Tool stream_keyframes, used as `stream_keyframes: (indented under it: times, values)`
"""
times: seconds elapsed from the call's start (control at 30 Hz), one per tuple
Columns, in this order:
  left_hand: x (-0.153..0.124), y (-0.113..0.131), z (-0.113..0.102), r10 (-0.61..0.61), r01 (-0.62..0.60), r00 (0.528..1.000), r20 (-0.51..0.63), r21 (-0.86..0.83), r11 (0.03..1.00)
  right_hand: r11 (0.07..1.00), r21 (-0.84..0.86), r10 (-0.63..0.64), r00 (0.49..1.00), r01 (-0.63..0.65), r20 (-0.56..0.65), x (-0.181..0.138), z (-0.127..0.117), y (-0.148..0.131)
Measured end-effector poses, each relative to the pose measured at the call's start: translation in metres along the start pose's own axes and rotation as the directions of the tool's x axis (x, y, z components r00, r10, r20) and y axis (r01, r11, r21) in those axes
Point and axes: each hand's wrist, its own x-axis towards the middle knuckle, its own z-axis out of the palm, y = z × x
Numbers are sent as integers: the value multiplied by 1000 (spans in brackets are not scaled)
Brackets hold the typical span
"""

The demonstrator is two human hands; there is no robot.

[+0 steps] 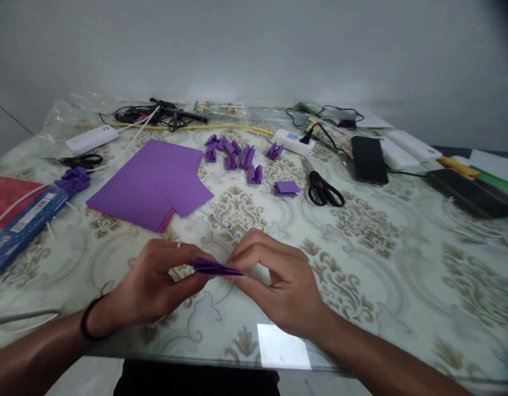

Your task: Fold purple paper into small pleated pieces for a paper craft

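The left hand (157,280) had its grip pinched on the 9 o'clock end of the folded purple paper (214,268), the right hand (284,280) likewise at 3 o'clock, above the surface (410,324). From it, purple sheets (142,181) lay at 11 o'clock, the nearer scissors (324,191) at 2.

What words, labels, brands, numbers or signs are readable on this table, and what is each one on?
None can be read.
Blue packet: pale label with what looks like a barcode; too small and blurred.
White power strip: blue-marked patch, print too small.
White device at far left: small dark mark, unreadable.
Folded purple paper in hand: no writing visible.
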Motion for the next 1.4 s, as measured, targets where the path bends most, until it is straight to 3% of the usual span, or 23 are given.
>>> stream_keyframes:
  times: [0.17,0.3,0.53,0.8,1.0,1.2,1.4]
  values:
    - [5,-4,5,-300,320,946,123,-214,923,932,72,350,934,-355,78,2,0,6]
    - [6,-11,8,-409,468,883,230,-374,801,854,96,485,849,-512,210,3,1,14]
    - [8,-13,10,-400,491,871,286,-491,719,850,92,501,851,-518,157,3,1,16]
    - [9,-11,12,-368,480,876,311,-500,720,780,200,542,799,-593,260,4,3,19]
    - [8,-11,13,-399,492,871,288,-476,729,792,189,544,812,-580,211,4,3,18]
    - [5,-12,16,-423,502,865,269,-448,740,787,202,539,808,-584,235,3,5,20]
    - [8,-9,9,-414,473,880,232,-497,727,793,211,559,820,-571,119,5,3,21]
